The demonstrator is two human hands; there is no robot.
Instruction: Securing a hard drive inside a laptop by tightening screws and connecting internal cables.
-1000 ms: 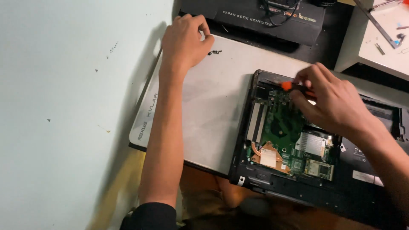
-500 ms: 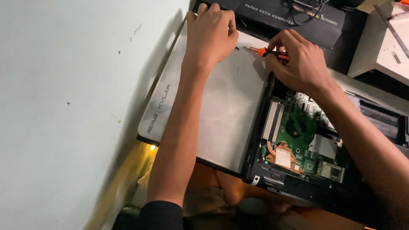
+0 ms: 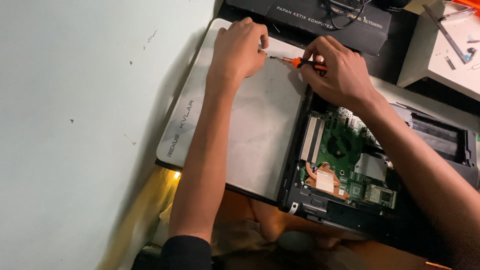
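Laptop base (image 3: 350,210): nearest, right of centre; cover off, green circuit board (image 3: 350,150) and copper heat pipe (image 3: 322,177) exposed.
White mat (image 3: 250,130): left of the laptop, touching its edge; runs from near to far.
Right hand (image 3: 340,72): far side, closed around the orange-handled screwdriver (image 3: 300,62).
Screwdriver axis: roughly level, tip pointing left toward the left hand.
Left hand (image 3: 240,47): far-left, fingers curled and pinched at the tip; what they pinch is too small to tell.
Relation: tip just beside the left fingertips, over the mat's far edge.
Black keyboard box (image 3: 320,20): farthest, beyond both hands.
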